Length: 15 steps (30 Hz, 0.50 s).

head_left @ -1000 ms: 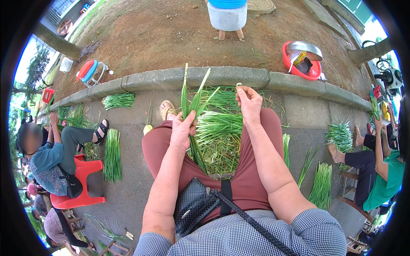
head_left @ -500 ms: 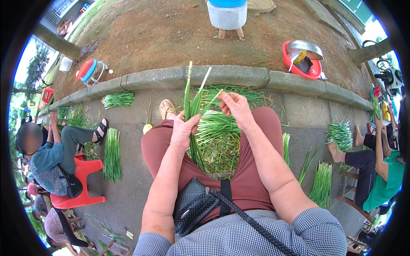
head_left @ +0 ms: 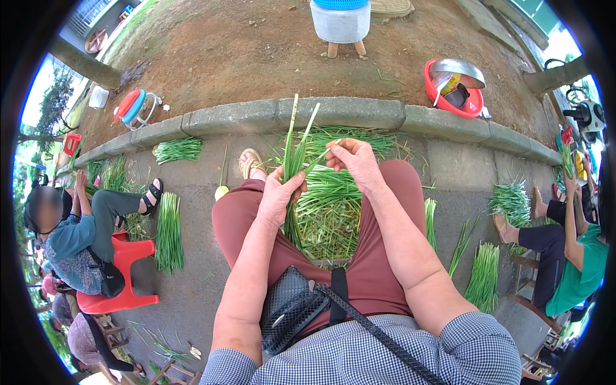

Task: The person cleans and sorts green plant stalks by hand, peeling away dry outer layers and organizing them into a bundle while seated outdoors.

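Observation:
My left hand (head_left: 280, 196) is wrapped round a few long green leafy stalks (head_left: 296, 154) that look like garlic chives. Their pale ends point up and away from me, and the leaves hang down between my knees. My right hand (head_left: 355, 162) is just to the right, thumb and forefinger pinched together on the tip of one leaf that slants out from the bunch. Below both hands, between my legs, a heap of similar green stalks (head_left: 330, 192) lies over cut, yellowish trimmings (head_left: 327, 234).
More loose stalks (head_left: 359, 142) lie against the stone kerb (head_left: 340, 114). Green bundles (head_left: 169, 234) (head_left: 482, 279) rest on the pavement at both sides. Seated people work at left and right, one on a red stool (head_left: 128, 269). Beyond the kerb stands a red basin (head_left: 475, 106).
The stalks in my left hand have tipped slightly to the right. My right hand has shifted a little left, still pinching the leaf tip.

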Tool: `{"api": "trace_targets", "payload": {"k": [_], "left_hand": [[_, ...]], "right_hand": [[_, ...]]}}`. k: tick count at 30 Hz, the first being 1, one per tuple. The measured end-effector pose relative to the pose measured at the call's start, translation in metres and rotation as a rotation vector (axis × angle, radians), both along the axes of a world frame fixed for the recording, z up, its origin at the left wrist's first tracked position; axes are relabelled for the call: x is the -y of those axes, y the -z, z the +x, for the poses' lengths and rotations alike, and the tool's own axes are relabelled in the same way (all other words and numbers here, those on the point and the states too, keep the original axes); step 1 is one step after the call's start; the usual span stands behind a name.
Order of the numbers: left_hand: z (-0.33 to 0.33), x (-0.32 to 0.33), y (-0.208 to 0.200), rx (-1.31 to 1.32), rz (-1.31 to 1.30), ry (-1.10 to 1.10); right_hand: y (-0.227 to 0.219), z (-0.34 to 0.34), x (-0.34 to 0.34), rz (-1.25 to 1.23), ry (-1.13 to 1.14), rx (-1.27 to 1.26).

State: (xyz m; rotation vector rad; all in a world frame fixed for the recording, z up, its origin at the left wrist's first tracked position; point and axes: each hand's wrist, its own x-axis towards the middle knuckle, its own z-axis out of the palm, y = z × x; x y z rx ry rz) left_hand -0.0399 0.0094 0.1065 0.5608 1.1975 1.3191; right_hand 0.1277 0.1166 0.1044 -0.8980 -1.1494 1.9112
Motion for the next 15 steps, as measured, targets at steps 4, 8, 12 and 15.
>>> {"api": "trace_targets", "payload": {"k": [4, 8, 12, 15], "left_hand": [[-0.0012, -0.0001, 0.0012, -0.032, -0.019, 0.003], [-0.0019, -0.0001, 0.0020, -0.031, -0.020, 0.003], [-0.0015, -0.0005, 0.0009, -0.025, -0.028, -0.003], [-0.0018, -0.0007, 0.0026, -0.015, -0.033, -0.046]], "right_hand": [[0.0025, -0.0003, 0.0004, 0.029, -0.022, -0.029], [0.0035, -0.0010, 0.0016, 0.099, -0.030, -0.026], [0.0051, -0.0033, 0.0032, 0.208, 0.029, 0.107], [0.0057, -0.0038, 0.0037, 0.242, 0.046, 0.216]]}}
